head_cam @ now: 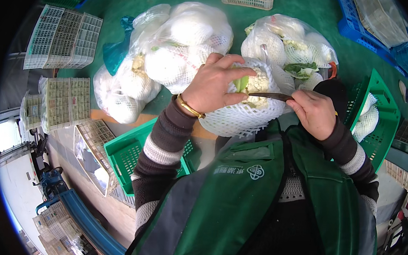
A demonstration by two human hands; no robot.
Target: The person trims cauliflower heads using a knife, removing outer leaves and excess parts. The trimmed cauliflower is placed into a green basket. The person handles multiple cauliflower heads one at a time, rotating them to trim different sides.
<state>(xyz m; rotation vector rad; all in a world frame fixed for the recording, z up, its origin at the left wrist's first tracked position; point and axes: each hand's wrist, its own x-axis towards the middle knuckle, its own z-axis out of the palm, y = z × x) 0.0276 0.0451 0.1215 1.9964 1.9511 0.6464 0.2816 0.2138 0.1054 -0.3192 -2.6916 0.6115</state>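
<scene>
In front of my lap lies a cauliflower (pixel 258 83) in a white foam net sleeve (pixel 242 116), its florets showing through the opening. My left hand (pixel 219 79) grips its upper left side, with the fingers over a pale green leaf (pixel 241 83). A knife (pixel 269 95) with a dark, narrow blade is in my right hand (pixel 313 112). The blade's tip rests at the florets, close to my left thumb. Behind the cauliflower, clear plastic bags hold several net-wrapped cauliflowers, one bag on the left (pixel 193 36) and one on the right (pixel 293 44).
A green crate (pixel 381 116) with net-wrapped cauliflowers stands at my right. Another green crate (pixel 126 157) is at my left. Stacked pale crates (pixel 63 39) line the left side. A blue pallet (pixel 359 28) lies at the far right, and a blue cart (pixel 85 219) stands lower left.
</scene>
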